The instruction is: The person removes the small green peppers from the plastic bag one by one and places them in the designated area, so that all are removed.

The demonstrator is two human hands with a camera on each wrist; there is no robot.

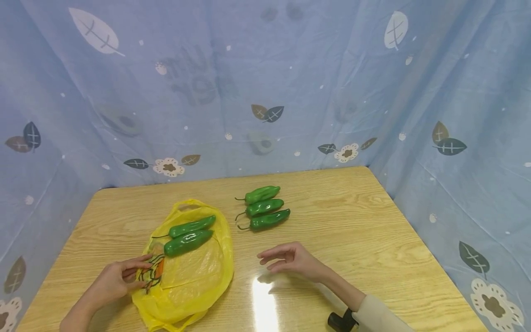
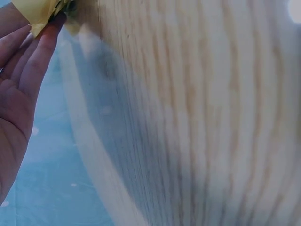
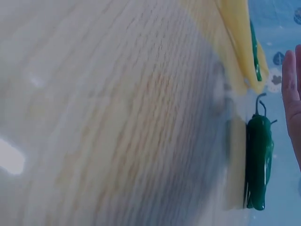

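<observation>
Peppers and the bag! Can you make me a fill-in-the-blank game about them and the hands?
1. ____ green peppers lie side by side directly on the wooden table.
2. The bag beneath the other two peppers is colored ____.
3. The person's ____ hand pinches the bag's edge.
4. Reaching over the table, the right hand is holding ____.

Missing words: three; yellow; left; nothing.

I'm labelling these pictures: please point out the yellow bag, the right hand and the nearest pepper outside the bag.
Yellow bag [image 1: 227, 258]: head view, on its right-hand rim.
Right hand [image 1: 295, 259]: head view, middle of the hand.
Nearest pepper [image 1: 269, 220]: head view, middle of its body.
</observation>
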